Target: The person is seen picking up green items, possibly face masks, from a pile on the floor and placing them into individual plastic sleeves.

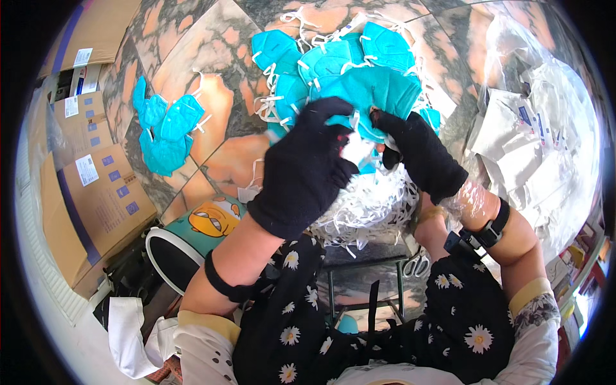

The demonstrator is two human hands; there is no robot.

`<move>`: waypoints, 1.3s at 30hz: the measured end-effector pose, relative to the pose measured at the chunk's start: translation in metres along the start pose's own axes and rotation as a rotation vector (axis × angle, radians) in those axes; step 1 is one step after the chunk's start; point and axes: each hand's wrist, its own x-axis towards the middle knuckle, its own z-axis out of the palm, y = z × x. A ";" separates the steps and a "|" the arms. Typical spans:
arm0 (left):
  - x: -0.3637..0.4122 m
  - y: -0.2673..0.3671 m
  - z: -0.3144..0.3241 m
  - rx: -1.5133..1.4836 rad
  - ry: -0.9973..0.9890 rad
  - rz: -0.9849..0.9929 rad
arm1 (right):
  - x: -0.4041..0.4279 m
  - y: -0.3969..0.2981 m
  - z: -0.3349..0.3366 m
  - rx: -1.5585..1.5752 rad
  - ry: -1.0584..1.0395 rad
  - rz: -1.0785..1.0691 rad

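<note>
A teal fabric face mask point(380, 89) is held up before me by its near edge. My left hand point(308, 163), in a black knit glove, pinches its left side. The index finger and thumb of my right hand point(416, 149), gloved alike, grip its right side. Something white and overexposed shows between the hands, too bright to make out. Beneath and beyond lies a pile of similar teal masks point(327, 60) with white straps. Nearer my knees, a tangled heap of thin white strips point(370, 207) is partly covered by my left hand.
On the left, several teal masks point(166, 125) lie on the marble-patterned floor beside cardboard boxes point(108, 187). A green cartoon-printed bin point(202, 226) lies tilted by my left forearm. Scissors point(416, 264) are near my right knee. A clear plastic bag point(544, 130) with white packets stands at right.
</note>
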 end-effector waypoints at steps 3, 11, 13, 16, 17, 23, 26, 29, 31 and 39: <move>-0.010 -0.007 0.016 -0.433 -0.162 -0.103 | -0.013 0.006 -0.001 -0.241 -0.049 -0.360; -0.021 -0.036 -0.003 0.062 -0.318 0.078 | -0.034 -0.015 0.033 -0.022 -0.055 -0.297; -0.021 -0.042 0.001 0.134 -0.346 0.051 | -0.049 -0.021 0.026 -0.001 -0.032 -0.260; -0.023 -0.052 -0.002 0.209 -0.253 0.128 | -0.056 -0.023 0.017 -0.338 -0.081 -0.359; -0.028 -0.067 0.009 0.210 -0.197 0.171 | -0.059 -0.021 0.023 -0.072 -0.065 -0.436; -0.040 -0.063 -0.005 -0.188 -0.150 -0.429 | -0.052 -0.016 -0.037 -0.459 -0.016 -0.492; -0.025 -0.034 0.002 -0.696 -0.393 -0.648 | -0.034 -0.009 -0.028 -0.336 0.021 -0.427; -0.027 -0.016 0.011 -0.754 -0.601 -0.440 | -0.032 -0.001 -0.028 -0.345 -0.037 -0.472; -0.030 -0.013 0.014 -0.852 -0.613 -0.518 | -0.023 0.015 -0.024 -0.492 -0.009 -0.697; -0.011 0.005 0.002 -1.231 -0.128 -0.653 | -0.020 0.015 -0.020 0.218 -0.074 0.048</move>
